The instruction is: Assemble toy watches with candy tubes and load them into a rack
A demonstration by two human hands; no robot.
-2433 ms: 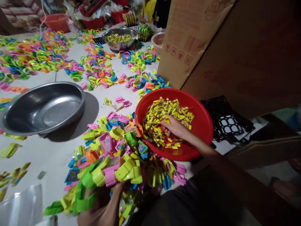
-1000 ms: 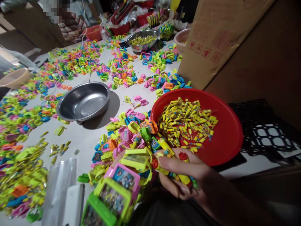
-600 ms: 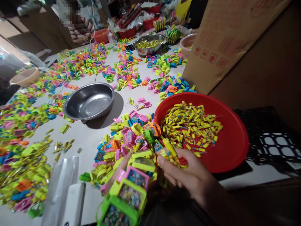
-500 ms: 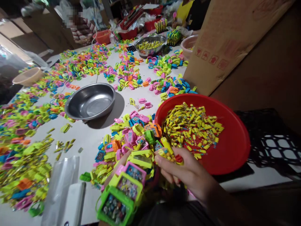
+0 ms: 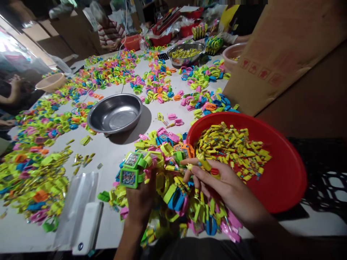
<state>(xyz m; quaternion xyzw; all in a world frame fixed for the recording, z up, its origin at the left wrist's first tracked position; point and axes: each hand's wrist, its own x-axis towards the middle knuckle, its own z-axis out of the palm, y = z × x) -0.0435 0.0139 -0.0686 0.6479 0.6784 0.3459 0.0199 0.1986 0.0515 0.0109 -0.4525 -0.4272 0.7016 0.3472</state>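
My left hand (image 5: pixel 142 193) is raised over the near pile, its fingers closed and partly hidden behind green toy watches (image 5: pixel 128 177) with clear faces full of small beads. A yellow-green watch strap (image 5: pixel 154 159) sits beside them at the fingertips. Between thumb and fingers, my right hand (image 5: pixel 217 178) pinches small yellow candy tubes (image 5: pixel 204 162), some poking out toward the left. Beneath both hands spreads a heap of toy watches (image 5: pixel 176 198) in yellow, blue, pink and green. At the right, a red basin (image 5: pixel 287 173) holds many more yellow tubes.
A steel bowl (image 5: pixel 115 113) stands left of centre. Loose watches (image 5: pixel 108 72) cover the far table. A plastic bag (image 5: pixel 78 202) and a white device (image 5: pixel 88 227) lie at front left. A cardboard box (image 5: pixel 260 68) rises at right. Other people (image 5: pixel 110 32) sit around the table.
My left hand has moved up and turned; the pink and yellow-framed watches seen stacked by it are no longer visible there. My right hand stays beside the red basin with yellow tubes.
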